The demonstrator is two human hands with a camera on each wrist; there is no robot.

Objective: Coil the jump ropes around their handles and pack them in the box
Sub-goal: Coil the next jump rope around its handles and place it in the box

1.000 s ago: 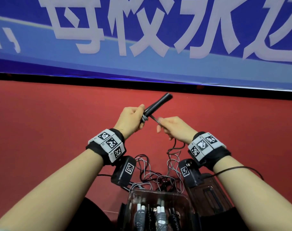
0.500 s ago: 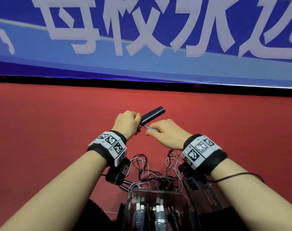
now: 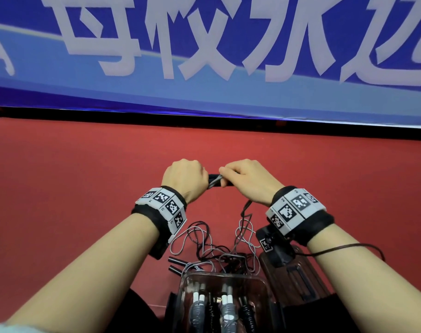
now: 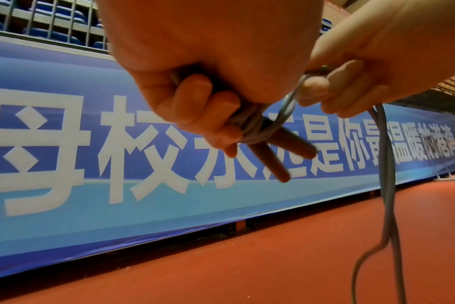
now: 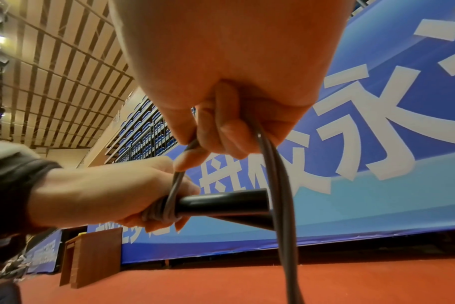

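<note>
My left hand point(image 3: 185, 176) grips a pair of black jump-rope handles point(image 3: 213, 177) held level above the red floor. A few turns of grey rope point(image 4: 249, 127) are wound round the handles point(image 4: 281, 152) beside my left fingers. My right hand point(image 3: 243, 176) sits close over the handles and pinches the rope point(image 5: 179, 174) a little short of the coil point(image 5: 159, 211). The free rope point(image 3: 246, 209) hangs from it to a loose tangle point(image 3: 214, 246) on the floor. A clear plastic box point(image 3: 260, 281) near me holds several coiled ropes point(image 3: 197, 311).
Two loose black handles point(image 3: 178, 264) lie left of the box's far edge. The box lid point(image 3: 300, 277) lies to the right of the box. A blue banner point(image 3: 204, 92) stands along the far edge of the red floor point(image 3: 84, 188). A brown wooden stand point(image 5: 91, 257) is off to the left.
Both hands have dropped lower and come together. The handles swung from pointing up and right to lying level, and my right hand carried the rope over them.
</note>
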